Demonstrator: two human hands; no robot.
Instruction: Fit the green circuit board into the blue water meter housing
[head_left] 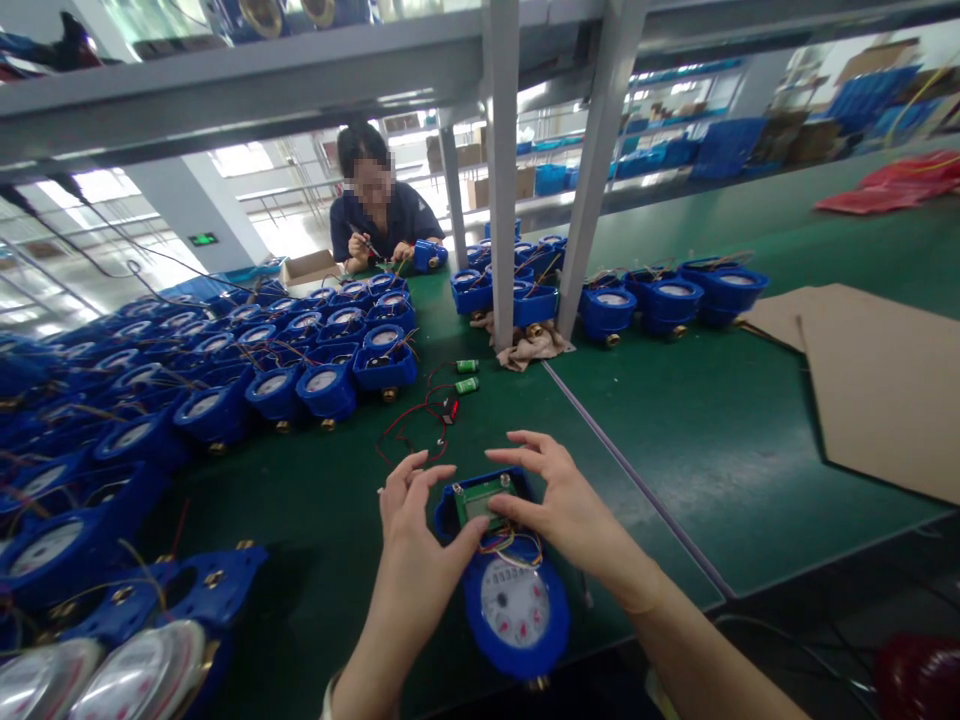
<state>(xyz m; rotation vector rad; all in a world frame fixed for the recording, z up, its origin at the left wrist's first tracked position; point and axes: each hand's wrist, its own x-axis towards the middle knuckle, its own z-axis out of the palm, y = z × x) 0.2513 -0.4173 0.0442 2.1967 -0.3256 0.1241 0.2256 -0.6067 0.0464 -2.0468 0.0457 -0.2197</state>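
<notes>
I watched both hands work on one blue water meter (514, 600) that lay on the green table (712, 450), near its front edge, just in front of the person. The left hand (416, 545) gripped the left side of the meter's box, with the thumb touching the green circuit board (484, 500). The right hand (559, 500) had its fingers curved over the board from above and pressed on its right edge. To seat the board well, I think the pressure should be even on both sides, and the coloured wires (510, 548) under it should not be pinched. I counted one board, one meter in hand, and two small green batteries (466, 376) joined to a red wire (412, 415) behind. Many more meters (225, 370) stood at the left; I could not count them exactly. One co-worker (379, 215) sat across the table, and two cardboard sheets (885, 390) lay at the right.
</notes>
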